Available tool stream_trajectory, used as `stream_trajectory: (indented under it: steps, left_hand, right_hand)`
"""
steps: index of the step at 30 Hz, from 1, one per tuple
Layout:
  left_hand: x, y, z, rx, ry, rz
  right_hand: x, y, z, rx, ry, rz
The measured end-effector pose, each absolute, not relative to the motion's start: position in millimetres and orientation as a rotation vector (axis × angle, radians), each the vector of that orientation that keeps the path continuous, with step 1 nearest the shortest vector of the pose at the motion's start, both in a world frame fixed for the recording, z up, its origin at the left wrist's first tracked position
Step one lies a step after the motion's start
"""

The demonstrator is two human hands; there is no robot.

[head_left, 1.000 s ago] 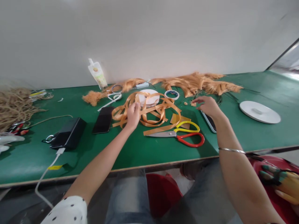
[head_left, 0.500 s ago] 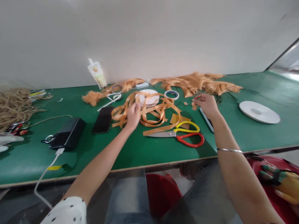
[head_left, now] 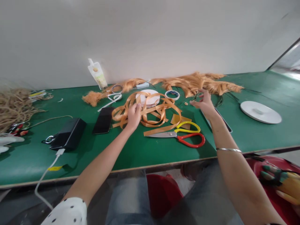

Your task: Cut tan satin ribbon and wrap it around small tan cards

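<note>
Left hand [head_left: 134,117] pinches the looped orange satin ribbon [head_left: 152,109] at twelve o'clock, right hand [head_left: 207,106] has a loose, spread grip, so one careless tug could snag loops on the red-and-yellow-handled steel scissors [head_left: 174,134] at four o'clock.

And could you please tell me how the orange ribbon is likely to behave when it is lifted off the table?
The orange ribbon will probably be floppy, since it lies in loose, curving loops. It looks thin and flat, so it is likely light for its spread. Because the loops cross one another, they may tangle.
</note>
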State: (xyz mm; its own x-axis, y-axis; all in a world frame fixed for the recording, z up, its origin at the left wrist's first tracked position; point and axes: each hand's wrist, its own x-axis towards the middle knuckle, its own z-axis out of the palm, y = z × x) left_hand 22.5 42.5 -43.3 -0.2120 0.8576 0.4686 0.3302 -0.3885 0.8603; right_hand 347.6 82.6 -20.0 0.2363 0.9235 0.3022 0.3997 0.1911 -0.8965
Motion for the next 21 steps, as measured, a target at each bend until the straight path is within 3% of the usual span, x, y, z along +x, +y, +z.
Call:
stream_trajectory:
  steps: [4,10,21]
  left_hand:
    - [22.0,42.6,-43.0,1.643,1.395,1.634]
    - [24.0,41.4,-43.5,1.618,1.418,1.608]
    - [26.0,38.9,-39.4,1.611,1.460,1.556]
  right_hand:
    - [348.5,78.8,-13.8,-1.511,-1.488,0.540]
    - [340.0,71.6,-5.6,-1.359,-1.255,0.692]
    - [338.5,75.7,-8.1,-1.317,-1.219,0.592]
